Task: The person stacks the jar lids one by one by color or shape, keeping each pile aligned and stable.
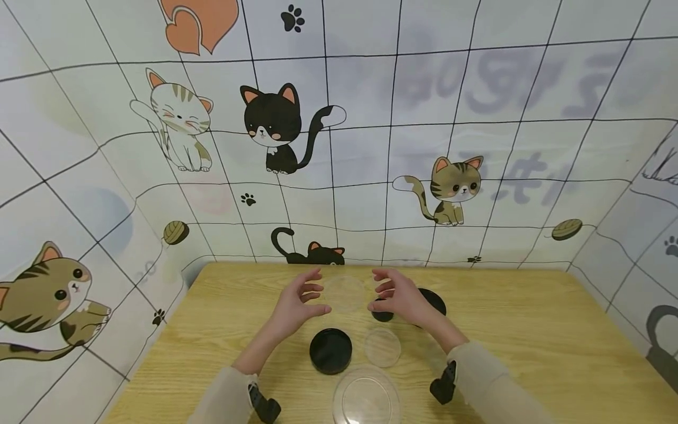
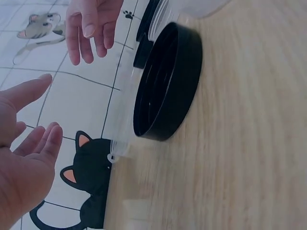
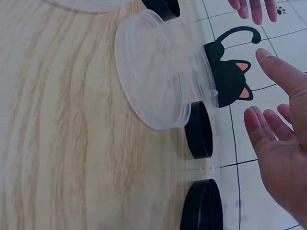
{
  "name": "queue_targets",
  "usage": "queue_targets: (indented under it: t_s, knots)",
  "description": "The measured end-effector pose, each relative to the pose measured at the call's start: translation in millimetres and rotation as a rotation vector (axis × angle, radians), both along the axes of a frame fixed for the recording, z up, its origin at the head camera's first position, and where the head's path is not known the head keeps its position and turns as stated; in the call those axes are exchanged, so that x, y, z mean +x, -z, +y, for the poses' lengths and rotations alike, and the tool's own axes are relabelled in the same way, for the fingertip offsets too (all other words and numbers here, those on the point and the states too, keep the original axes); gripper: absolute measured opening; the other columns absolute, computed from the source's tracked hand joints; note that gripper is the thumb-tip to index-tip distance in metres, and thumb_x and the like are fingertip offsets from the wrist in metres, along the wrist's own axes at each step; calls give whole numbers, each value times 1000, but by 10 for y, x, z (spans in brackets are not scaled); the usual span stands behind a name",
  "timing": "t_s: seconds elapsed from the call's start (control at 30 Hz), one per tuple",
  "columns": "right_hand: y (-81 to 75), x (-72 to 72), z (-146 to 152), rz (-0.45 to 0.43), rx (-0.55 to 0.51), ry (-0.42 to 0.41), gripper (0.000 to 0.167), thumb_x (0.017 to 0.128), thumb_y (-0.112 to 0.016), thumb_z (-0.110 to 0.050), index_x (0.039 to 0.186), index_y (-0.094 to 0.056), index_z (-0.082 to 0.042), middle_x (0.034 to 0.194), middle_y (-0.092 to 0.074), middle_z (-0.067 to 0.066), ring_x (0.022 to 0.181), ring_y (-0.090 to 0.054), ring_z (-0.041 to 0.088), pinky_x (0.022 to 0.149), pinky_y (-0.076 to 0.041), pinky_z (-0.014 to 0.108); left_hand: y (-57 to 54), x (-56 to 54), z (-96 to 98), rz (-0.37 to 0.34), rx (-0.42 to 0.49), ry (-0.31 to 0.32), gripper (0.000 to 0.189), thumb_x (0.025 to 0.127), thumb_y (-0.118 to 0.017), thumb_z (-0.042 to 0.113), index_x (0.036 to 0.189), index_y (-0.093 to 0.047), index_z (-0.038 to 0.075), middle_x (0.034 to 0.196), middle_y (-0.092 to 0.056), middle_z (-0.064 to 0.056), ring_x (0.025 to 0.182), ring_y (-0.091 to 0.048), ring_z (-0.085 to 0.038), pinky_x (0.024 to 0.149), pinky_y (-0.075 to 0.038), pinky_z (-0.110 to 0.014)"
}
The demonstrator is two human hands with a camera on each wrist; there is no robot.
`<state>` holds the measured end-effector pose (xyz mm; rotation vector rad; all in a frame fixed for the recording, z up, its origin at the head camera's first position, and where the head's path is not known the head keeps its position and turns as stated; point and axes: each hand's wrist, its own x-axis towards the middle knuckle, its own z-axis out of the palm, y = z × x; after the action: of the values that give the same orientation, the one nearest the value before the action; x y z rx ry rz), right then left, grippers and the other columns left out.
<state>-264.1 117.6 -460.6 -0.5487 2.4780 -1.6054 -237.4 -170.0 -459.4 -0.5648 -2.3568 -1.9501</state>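
Both hands [image 1: 299,300] [image 1: 402,299] relaxed, empty | wide gap between | clear round piece [image 1: 344,293] near table's [image 1: 238,280] back edge

A pale wooden table [image 1: 556,330] meets a white backdrop [image 1: 360,153] printed with dark, wavy grid lines. High on the left are orange hearts [image 1: 225,20], with a paw print [image 1: 292,19] to their right. Below sit a waving striped cat [image 1: 182,123] and a black-and-white cat [image 1: 272,118]; a brown tabby [image 1: 457,185] sits farther right, and a larger tabby [image 1: 58,294] fills the left panel. A black cat [image 1: 315,254] (partly cut off by the table's back edge) crouches low. Faint reversed lettering [image 1: 489,82] shows through the upper right.
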Motion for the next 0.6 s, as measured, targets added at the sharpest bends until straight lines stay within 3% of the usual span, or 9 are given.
queue_targets:
  t_s: [0.2, 0.4, 0.6]
  knots:
    - [152, -144, -164, 12, 18, 52, 80, 83, -87, -7, 150, -45, 2, 141, -49, 24, 115, -60, 37, 94, -54, 47, 68, -194, 1, -62, 13, -2, 83, 82, -82, -6, 154, -41, 0, 144, -50, -21, 125, -55, -43, 106, -44, -55]
    - [268, -224, -311, 28, 64, 77, 84, 81, -89, -14, 150, -45, 2, 145, -49, 21, 118, -59, 34, 96, -52, 48, 156, -295, 14, -88, 42, -21, 80, 83, -80, -9, 153, -43, 0, 144, -50, -20, 127, -53, -43, 107, -45, -51]
    - [278, -263, -325, 13, 63, 75, 88, 80, -91, -17, 152, -43, 1, 147, -47, 21, 120, -59, 34, 98, -51, 50, 221, -355, 53, -130, 79, -14, 79, 85, -79, -8, 154, -42, 2, 146, -46, -25, 129, -51, -45, 105, -47, -50]
